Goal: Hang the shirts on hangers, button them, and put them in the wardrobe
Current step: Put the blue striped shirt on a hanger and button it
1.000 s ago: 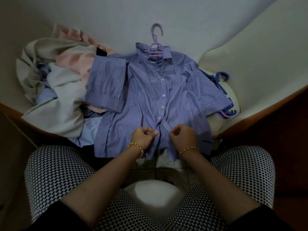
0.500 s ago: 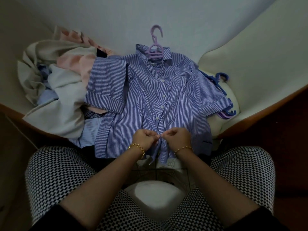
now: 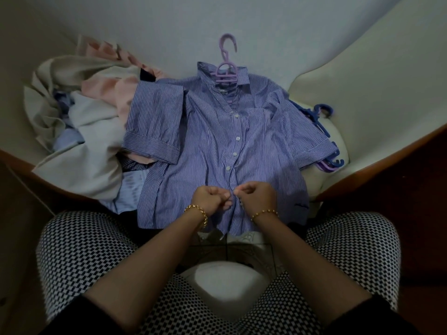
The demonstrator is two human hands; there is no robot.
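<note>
Shirt: striped shirt on lilac hanger, flat at the bed's near edge, placket up for buttoning.
Left hand: pinches the lower placket.
Right hand: pinches the facing edge, likely fastening a button.
Clothes pile: left edge, waiting.

striped shirt — flat, front up | lilac hanger — in collar

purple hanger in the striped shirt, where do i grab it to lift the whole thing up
Take the hook, the part of the hanger that sticks out past the collar; its arms are buried inside the striped shirt. Come from the far end, beyond the collar, and curl your fingers round the base of the hook, which should keep the shirt hanging level.
</note>
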